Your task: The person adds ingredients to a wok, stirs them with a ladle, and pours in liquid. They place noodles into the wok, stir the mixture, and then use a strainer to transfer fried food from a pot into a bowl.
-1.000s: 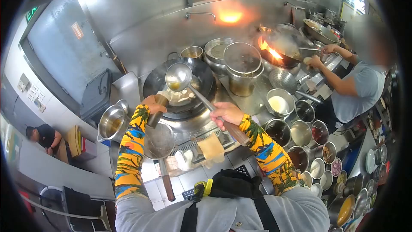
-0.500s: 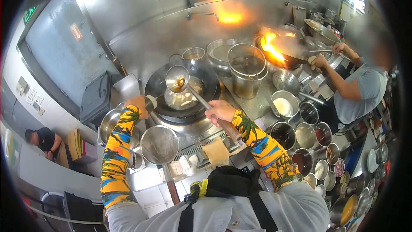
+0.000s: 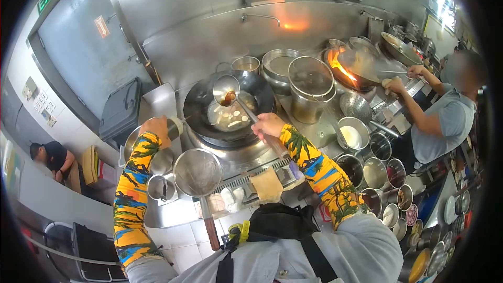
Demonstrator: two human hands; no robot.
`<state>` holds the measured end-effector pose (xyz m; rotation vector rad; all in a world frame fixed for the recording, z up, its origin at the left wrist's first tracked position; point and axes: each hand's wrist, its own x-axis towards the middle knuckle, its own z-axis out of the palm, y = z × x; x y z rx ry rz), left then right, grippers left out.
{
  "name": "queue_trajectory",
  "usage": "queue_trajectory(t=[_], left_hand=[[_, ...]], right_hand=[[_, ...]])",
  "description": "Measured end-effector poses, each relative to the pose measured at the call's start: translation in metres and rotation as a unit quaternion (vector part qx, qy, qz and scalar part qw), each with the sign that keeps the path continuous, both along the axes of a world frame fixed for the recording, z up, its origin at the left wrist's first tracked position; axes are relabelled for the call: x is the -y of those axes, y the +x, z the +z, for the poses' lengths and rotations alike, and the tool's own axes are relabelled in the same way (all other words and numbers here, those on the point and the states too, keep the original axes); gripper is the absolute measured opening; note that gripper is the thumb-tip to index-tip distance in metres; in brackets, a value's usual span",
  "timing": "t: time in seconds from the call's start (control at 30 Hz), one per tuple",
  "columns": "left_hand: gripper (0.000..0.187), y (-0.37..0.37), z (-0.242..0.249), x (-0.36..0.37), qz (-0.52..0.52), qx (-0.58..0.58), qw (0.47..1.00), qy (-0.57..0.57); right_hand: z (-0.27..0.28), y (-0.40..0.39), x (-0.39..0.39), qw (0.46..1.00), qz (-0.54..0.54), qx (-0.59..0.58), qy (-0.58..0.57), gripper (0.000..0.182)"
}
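My right hand point(image 3: 268, 126) grips the long handle of a ladle point(image 3: 246, 109), its bowl held over the wok with some brown liquid inside. The dark wok point(image 3: 262, 91) sits on the burner and holds shallow liquid with pale slices point(image 3: 231, 115). To the wok's left, my left hand point(image 3: 156, 130) is closed on a pale, rounded thing point(image 3: 175, 126), whose kind I cannot make out. Between my forearms rests a round mesh strainer point(image 3: 197, 172), its wooden handle pointing toward me.
On the right, a co-worker point(image 3: 437, 105) tends a flaming wok point(image 3: 346, 76). A pot with a strainer basket point(image 3: 309, 104) stands between the two woks. Several seasoning containers point(image 3: 375, 172) line my right side. A folded cloth point(image 3: 266, 185) lies on the front edge.
My left hand and the pale thing have shifted left, away from the wok. The ladle stays over the wok, slightly higher in view. The flames at the other wok look smaller. The view has shifted slightly.
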<state>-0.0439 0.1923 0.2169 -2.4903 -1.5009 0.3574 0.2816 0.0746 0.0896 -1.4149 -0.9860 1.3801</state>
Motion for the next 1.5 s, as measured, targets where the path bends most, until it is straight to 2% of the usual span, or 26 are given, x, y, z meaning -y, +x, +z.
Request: queue_trajectory(t=[0.17, 0.23, 0.33, 0.37, 0.43, 0.47, 0.5, 0.57, 0.6, 0.63, 0.7, 0.77, 0.83, 0.87, 0.93, 0.97, 1.03, 1.1, 1.17, 1.23, 1.3, 1.4, 1.43, 1.5], left_hand=[[0.052, -0.01, -0.013, -0.005, 0.011, 0.022, 1.0, 0.005], [0.058, -0.014, -0.03, -0.015, 0.017, 0.074, 0.997, -0.017], [0.063, -0.014, -0.043, -0.009, 0.02, 0.226, 0.972, -0.066], [0.064, -0.014, -0.05, -0.002, 0.02, 0.291, 0.953, -0.086], [0.063, -0.017, -0.08, 0.006, -0.004, 0.51, 0.842, -0.178], [0.062, -0.019, -0.096, 0.013, -0.011, 0.606, 0.764, -0.222], [0.061, -0.016, -0.109, 0.024, -0.033, 0.677, 0.695, -0.239], [0.064, -0.009, -0.129, 0.047, -0.067, 0.742, 0.621, -0.242], [0.066, -0.006, -0.139, 0.058, -0.068, 0.745, 0.618, -0.242], [0.067, -0.002, -0.147, 0.067, -0.072, 0.747, 0.615, -0.243], [0.069, 0.011, -0.159, 0.085, -0.08, 0.741, 0.616, -0.255], [0.071, 0.037, -0.166, 0.111, -0.097, 0.724, 0.618, -0.291], [0.075, 0.069, -0.185, 0.131, -0.132, 0.702, 0.602, -0.358], [0.075, 0.092, -0.189, 0.145, -0.15, 0.687, 0.593, -0.392], [0.074, 0.138, -0.186, 0.18, -0.175, 0.654, 0.586, -0.446], [0.071, 0.165, -0.187, 0.203, -0.203, 0.662, 0.549, -0.468], [0.069, 0.216, -0.19, 0.241, -0.208, 0.615, 0.513, -0.561], [0.066, 0.273, -0.183, 0.289, -0.212, 0.589, 0.412, -0.662], [0.065, 0.334, -0.207, 0.325, -0.238, 0.571, 0.41, -0.671], [0.066, 0.385, -0.197, 0.373, -0.294, 0.586, 0.428, -0.623], [0.069, 0.427, -0.198, 0.421, -0.278, 0.605, 0.363, -0.652], [0.08, 0.483, -0.223, 0.477, -0.338, 0.615, 0.421, -0.575], [0.085, 0.49, -0.222, 0.492, -0.332, 0.611, 0.456, -0.556], [0.087, 0.507, -0.231, 0.521, -0.347, 0.636, 0.495, -0.48]], right_hand=[[0.008, -0.004, -0.026, 0.997, 0.021, 0.064, -0.039, 0.011], [-0.003, 0.001, -0.047, 0.993, 0.024, 0.113, -0.036, 0.011], [-0.004, -0.002, -0.056, 0.978, -0.012, 0.209, 0.0, 0.01], [-0.01, -0.008, -0.055, 0.962, -0.023, 0.271, -0.009, 0.011], [-0.026, -0.017, -0.055, 0.918, -0.04, 0.393, -0.029, 0.013], [-0.03, -0.019, -0.05, 0.935, 0.009, 0.353, -0.028, 0.016], [-0.022, -0.026, -0.042, 0.933, -0.001, 0.354, -0.058, 0.02], [-0.043, -0.009, -0.046, 0.954, 0.027, 0.297, -0.041, 0.023], [-0.016, -0.011, -0.029, 0.937, 0.047, 0.342, -0.042, 0.028], [-0.024, -0.013, -0.024, 0.906, 0.025, 0.421, 0.021, 0.029], [-0.04, -0.014, -0.013, 0.811, -0.032, 0.569, 0.132, 0.034], [-0.013, -0.015, 0.01, 0.852, -0.018, 0.516, 0.084, 0.04], [-0.033, 0.0, 0.026, 0.836, -0.137, 0.448, 0.285, 0.033], [0.039, -0.001, 0.077, 0.973, -0.046, 0.205, 0.097, 0.031], [0.039, 0.017, 0.118, 0.992, -0.059, -0.007, 0.11, 0.023], [0.044, 0.027, 0.148, 0.991, -0.073, -0.031, 0.109, 0.025], [0.057, 0.051, 0.211, 0.987, -0.08, -0.082, 0.109, 0.027], [0.071, 0.078, 0.285, 0.975, -0.117, -0.138, 0.125, 0.03], [0.085, 0.1, 0.361, 0.982, -0.144, -0.062, 0.111, 0.049], [0.1, 0.111, 0.427, 0.975, -0.202, -0.04, 0.087, 0.05], [0.102, 0.123, 0.48, 0.965, -0.256, -0.013, 0.058, 0.048], [0.095, 0.138, 0.533, 0.947, -0.318, 0.04, -0.002, 0.048], [0.091, 0.142, 0.544, 0.94, -0.338, 0.044, -0.02, 0.048], [0.076, 0.16, 0.556, 0.93, -0.355, 0.079, -0.049, 0.048]])
